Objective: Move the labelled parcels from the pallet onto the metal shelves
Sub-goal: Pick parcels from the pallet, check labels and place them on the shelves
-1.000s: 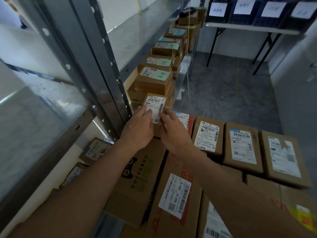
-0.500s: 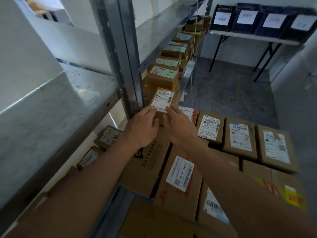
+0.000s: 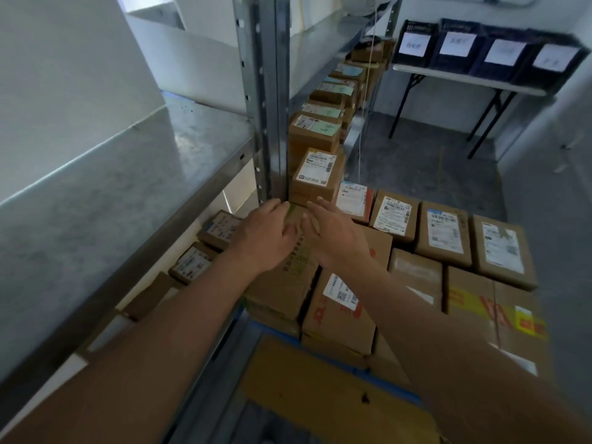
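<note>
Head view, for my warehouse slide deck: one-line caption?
Both hands, left and right, hover beside a labelled parcel on the metal shelf.

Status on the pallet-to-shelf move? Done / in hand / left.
Done: a row of labelled parcels lines the metal shelf, the nearest parcel set at its front end. In hand: nothing; left hand and right hand are open just below it. Left: many pallet parcels.

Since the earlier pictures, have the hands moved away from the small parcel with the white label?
Yes. Both hands have drawn back toward the person; the small parcel sits alone beside the shelf post.
</note>
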The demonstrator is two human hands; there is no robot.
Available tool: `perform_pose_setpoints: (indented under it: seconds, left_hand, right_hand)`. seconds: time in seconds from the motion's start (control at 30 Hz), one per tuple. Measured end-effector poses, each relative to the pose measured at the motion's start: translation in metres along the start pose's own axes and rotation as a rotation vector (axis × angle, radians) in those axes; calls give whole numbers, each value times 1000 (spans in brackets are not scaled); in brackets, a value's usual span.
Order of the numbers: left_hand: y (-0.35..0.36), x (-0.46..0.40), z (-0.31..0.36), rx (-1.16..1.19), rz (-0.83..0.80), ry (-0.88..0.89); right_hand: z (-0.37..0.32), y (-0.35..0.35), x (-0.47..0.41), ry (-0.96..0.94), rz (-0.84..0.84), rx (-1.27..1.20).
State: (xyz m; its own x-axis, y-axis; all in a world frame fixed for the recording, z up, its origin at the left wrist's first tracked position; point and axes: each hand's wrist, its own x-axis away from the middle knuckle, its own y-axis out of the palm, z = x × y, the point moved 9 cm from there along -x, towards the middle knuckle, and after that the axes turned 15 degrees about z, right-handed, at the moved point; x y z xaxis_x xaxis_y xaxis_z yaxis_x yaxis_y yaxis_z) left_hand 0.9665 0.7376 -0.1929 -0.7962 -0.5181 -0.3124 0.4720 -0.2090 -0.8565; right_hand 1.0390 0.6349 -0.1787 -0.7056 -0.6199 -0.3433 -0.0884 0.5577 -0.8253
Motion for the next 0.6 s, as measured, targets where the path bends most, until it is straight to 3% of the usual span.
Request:
perform_pose_setpoints:
  seconds: [0.6]
  left_hand:
    - [-20, 138, -107, -160, 88, -391]
  right_hand:
    - [-79, 97, 60, -412, -244, -163]
